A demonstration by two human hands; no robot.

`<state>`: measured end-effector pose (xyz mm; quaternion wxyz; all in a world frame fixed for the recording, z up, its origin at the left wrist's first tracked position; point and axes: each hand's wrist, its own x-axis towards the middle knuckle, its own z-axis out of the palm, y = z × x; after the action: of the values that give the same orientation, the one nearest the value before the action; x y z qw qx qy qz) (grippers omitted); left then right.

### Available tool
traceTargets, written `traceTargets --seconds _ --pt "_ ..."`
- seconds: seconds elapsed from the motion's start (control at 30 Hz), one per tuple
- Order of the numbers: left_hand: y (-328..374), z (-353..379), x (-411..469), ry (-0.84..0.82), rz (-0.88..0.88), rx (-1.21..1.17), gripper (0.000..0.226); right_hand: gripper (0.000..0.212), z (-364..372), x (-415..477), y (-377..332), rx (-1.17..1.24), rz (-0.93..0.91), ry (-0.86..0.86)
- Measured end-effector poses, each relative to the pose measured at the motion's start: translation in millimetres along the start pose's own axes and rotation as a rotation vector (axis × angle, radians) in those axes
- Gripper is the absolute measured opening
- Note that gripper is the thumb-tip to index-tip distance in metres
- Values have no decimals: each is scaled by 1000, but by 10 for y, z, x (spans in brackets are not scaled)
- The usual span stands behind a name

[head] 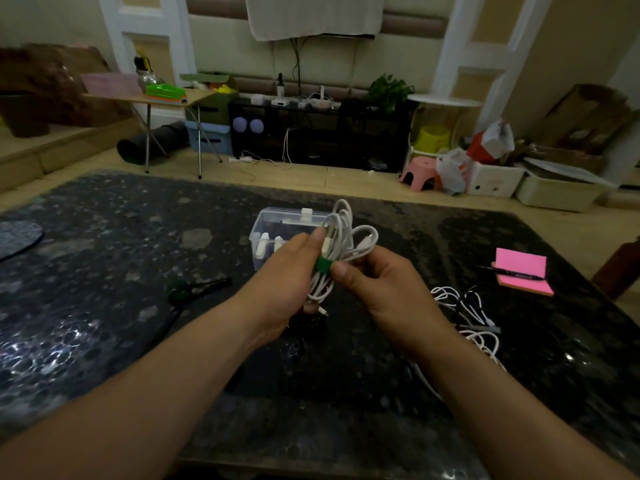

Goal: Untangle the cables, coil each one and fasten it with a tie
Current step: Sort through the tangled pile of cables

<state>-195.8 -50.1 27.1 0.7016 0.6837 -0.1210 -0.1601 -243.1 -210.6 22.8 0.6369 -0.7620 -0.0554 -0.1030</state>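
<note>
Above dark table, hands partly hide coiled cable.

**A:** Count's on: two hands, left hand and right hand, with one white coiled cable between them.

**B:** One green tie round it. And down on the one table?

**A:** One clear box, one pink notepad, one pen.

**B:** The loose cables?

**A:** White and black ones, at least two, but tangled, so I can't call an exact number.

Forearms extended; left hand grips cable coil, right hand pinches it (thumb pointing left).
</note>
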Motion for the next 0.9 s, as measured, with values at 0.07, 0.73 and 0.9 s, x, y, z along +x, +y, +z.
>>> traceTargets --seconds 0.07,0.73,0.9 --pt "-5 -22 3 -22 28 -7 50 20 26 -1 -7 1 12 -12" --pt "-55 40 -125 186 204 314 29 20 201 -15 38 -41 109 125" --pt "-256 42 -152 -5 400 833 61 26 192 34 96 197 290 236"
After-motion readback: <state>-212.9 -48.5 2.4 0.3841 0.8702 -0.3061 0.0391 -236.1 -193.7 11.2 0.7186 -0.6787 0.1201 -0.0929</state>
